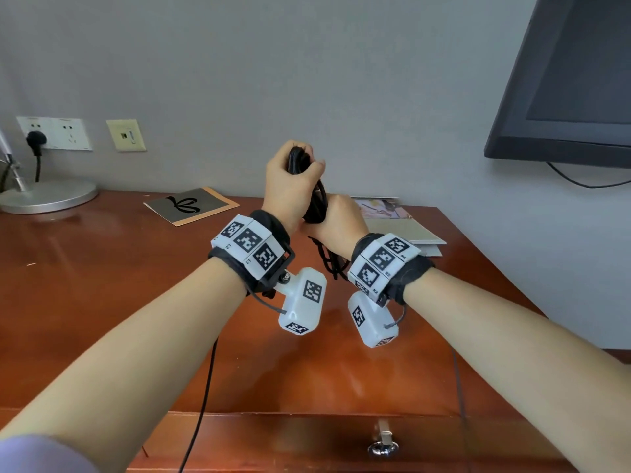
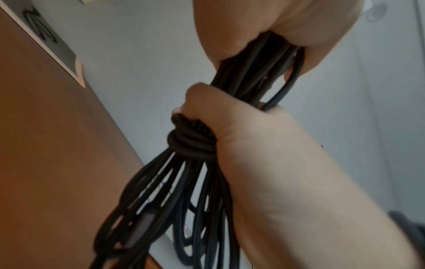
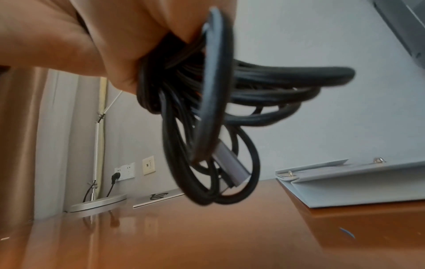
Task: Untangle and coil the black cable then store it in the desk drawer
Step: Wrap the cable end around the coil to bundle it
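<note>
Both fists, left hand above right hand, clench the bundled black cable over the glossy wooden desk.

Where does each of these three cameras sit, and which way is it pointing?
Head: worn on the head, looks forward and down at the desk; shows both forearms, left hand above right hand.
Left wrist: looks along the hand at the cable; shows both hands.
Right wrist: low, looks across the desk at the hanging loops; shows one hand.
Shared: all show the cable; head and right wrist share the lamp base.
</note>
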Tool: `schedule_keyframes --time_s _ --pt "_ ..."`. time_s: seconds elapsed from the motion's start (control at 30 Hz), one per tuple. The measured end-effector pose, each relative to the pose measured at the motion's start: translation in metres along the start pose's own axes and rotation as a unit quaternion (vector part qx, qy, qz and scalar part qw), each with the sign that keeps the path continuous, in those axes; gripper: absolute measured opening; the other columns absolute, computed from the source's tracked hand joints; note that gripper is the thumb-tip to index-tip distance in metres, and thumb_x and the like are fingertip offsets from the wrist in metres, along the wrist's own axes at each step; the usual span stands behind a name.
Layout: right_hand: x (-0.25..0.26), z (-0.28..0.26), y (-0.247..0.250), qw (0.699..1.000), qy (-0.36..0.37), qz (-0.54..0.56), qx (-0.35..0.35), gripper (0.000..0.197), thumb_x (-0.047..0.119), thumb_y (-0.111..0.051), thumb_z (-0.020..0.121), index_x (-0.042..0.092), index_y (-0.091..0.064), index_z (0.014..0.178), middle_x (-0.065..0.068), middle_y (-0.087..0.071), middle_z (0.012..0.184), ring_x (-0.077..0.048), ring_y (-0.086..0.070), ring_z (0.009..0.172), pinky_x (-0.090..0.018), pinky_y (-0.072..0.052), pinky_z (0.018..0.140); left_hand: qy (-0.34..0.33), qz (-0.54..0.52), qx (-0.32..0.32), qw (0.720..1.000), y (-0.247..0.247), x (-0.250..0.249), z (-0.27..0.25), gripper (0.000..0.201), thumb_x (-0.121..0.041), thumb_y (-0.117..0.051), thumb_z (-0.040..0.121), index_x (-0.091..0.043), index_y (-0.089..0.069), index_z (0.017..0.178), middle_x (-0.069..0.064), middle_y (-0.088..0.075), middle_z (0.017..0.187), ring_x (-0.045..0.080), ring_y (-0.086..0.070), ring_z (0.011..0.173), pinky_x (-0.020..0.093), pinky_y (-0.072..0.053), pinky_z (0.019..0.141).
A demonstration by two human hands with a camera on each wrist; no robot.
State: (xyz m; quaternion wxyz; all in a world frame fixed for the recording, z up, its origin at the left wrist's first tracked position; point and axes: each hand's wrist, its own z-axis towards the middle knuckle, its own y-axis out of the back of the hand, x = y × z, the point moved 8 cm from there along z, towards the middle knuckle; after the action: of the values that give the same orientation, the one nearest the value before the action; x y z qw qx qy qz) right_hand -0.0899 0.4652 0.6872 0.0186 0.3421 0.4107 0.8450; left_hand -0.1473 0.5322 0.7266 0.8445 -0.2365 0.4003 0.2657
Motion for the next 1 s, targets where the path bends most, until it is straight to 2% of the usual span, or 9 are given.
schedule_keyframes --time_s 0.2,0.4,0.53,0.6,0.67,0.73,0.83,0.9,1.0 --pt "-0.007 -0.002 -0.001 1.000 -0.008 -0.008 0.003 0.029 0.011 -0.064 0.075 0.021 -0.042 0.061 0.006 -0.047 0.055 -0.019 -0.050 0.060 -0.021 -0.032 0.047 0.012 0.017 -0.043 0.999 -0.003 0.003 0.002 0.030 0.010 -0.049 0.078 -0.015 -0.040 0.064 -0.001 -0.036 0.063 0.015 -0.035 0.057 0.025 -0.034 0.056" --pt "0.003 -0.008 0.010 1.000 0.011 -0.013 -0.010 0.019 0.019 -0.067 0.074 0.016 -0.050 0.083 -0.002 -0.058 0.071 -0.027 -0.059 0.073 -0.032 -0.047 0.061 0.009 0.012 -0.049 0.999 -0.001 -0.008 0.000 0.030 0.010 -0.048 0.076 -0.015 -0.039 0.064 0.002 -0.035 0.062 0.020 -0.036 0.055 0.025 -0.035 0.052" --pt "0.007 -0.017 0.016 1.000 0.016 0.005 -0.006 0.051 0.035 -0.073 0.070 0.018 -0.049 0.113 -0.005 -0.059 0.107 -0.026 -0.060 0.093 -0.039 -0.051 0.076 0.020 -0.004 -0.083 0.996 0.009 -0.018 -0.003 0.030 0.011 -0.046 0.079 -0.014 -0.039 0.066 0.002 -0.036 0.061 0.015 -0.040 0.039 0.022 -0.035 0.046" --pt "0.006 -0.023 0.019 1.000 0.012 -0.009 -0.008 0.084 0.043 -0.077 0.065 0.022 -0.035 0.134 -0.006 -0.044 0.134 -0.026 -0.055 0.110 -0.042 -0.050 0.086 0.026 -0.013 -0.091 0.995 0.013 -0.022 -0.005 0.029 0.010 -0.046 0.079 -0.014 -0.038 0.066 0.001 -0.037 0.060 0.010 -0.040 0.035 0.022 -0.035 0.046" --pt "0.003 -0.028 0.021 0.999 0.008 -0.050 -0.001 0.103 0.053 -0.080 0.059 0.024 -0.025 0.141 -0.006 -0.038 0.142 -0.028 -0.050 0.119 -0.043 -0.047 0.092 0.030 -0.026 -0.100 0.994 0.016 -0.025 -0.007 0.029 0.010 -0.046 0.079 -0.015 -0.038 0.065 0.001 -0.036 0.059 0.010 -0.039 0.035 0.024 -0.035 0.047" --pt "0.002 -0.033 0.021 0.996 0.012 -0.081 0.024 0.104 0.054 -0.081 0.057 0.023 -0.027 0.140 -0.007 -0.050 0.133 -0.029 -0.053 0.116 -0.044 -0.048 0.091 0.033 -0.033 -0.102 0.994 0.017 -0.029 -0.010 0.029 0.010 -0.046 0.079 -0.014 -0.038 0.066 0.001 -0.036 0.060 0.009 -0.039 0.034 0.023 -0.035 0.047" --pt "0.004 -0.039 0.023 0.994 0.026 -0.095 0.055 0.069 0.037 -0.079 0.067 0.016 -0.044 0.123 -0.006 -0.064 0.107 -0.027 -0.060 0.100 -0.038 -0.050 0.081 0.043 -0.044 -0.104 0.993 0.015 -0.031 -0.018 0.029 0.010 -0.046 0.079 -0.015 -0.039 0.066 0.001 -0.037 0.061 0.008 -0.039 0.034 0.022 -0.035 0.047" --pt "0.008 -0.045 0.027 0.992 0.040 -0.112 0.051 0.046 0.027 -0.072 0.073 0.014 -0.050 0.111 -0.006 -0.065 0.093 -0.027 -0.061 0.091 -0.032 -0.048 0.072 0.051 -0.057 -0.108 0.991 0.014 -0.032 -0.023 0.029 0.010 -0.046 0.079 -0.015 -0.040 0.066 0.001 -0.037 0.061 0.009 -0.039 0.034 0.024 -0.036 0.048" --pt "0.010 -0.055 0.031 0.995 0.045 -0.085 0.009 0.037 0.021 -0.067 0.076 0.012 -0.051 0.109 -0.005 -0.064 0.086 -0.025 -0.060 0.084 -0.029 -0.045 0.067 0.056 -0.083 -0.107 0.989 0.011 -0.040 -0.028 0.029 0.011 -0.046 0.080 -0.014 -0.040 0.066 0.002 -0.037 0.061 0.009 -0.038 0.033 0.021 -0.036 0.044"
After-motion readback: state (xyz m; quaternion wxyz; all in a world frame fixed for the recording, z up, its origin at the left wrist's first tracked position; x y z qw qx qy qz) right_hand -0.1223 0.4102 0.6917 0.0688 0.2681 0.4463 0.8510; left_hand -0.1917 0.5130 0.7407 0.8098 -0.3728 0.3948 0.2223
